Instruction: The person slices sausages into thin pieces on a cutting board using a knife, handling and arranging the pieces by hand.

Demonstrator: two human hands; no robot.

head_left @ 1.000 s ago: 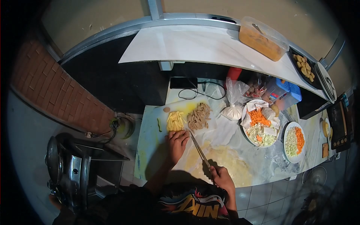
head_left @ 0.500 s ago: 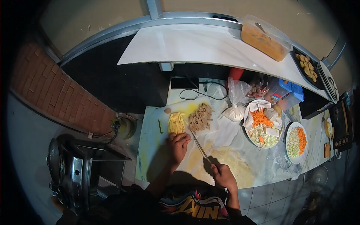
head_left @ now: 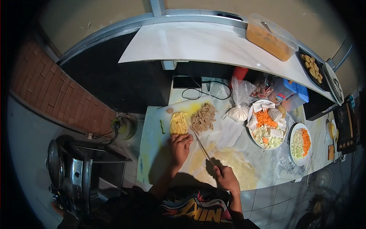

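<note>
My right hand grips a knife by its handle, the blade slanting up and left over the edge of the cutting board. The knife's tip lies just right of my left hand. My left fingers are bent and drawn together at the lower end of a pile of pale yellow strips; what they hold, if anything, is hidden. Right of that pile is a heap of brownish strips. A green chili-like piece and a small brown piece lie on the board.
To the right stand a plate of shredded carrot and cabbage and a fuller bowl. Behind are a plastic bag, blue-lidded containers and a black cable. Another person's hand is by a dark appliance.
The view has shifted very slightly. Both hands and the knife keep nearly the same place, and the piles look unchanged.
</note>
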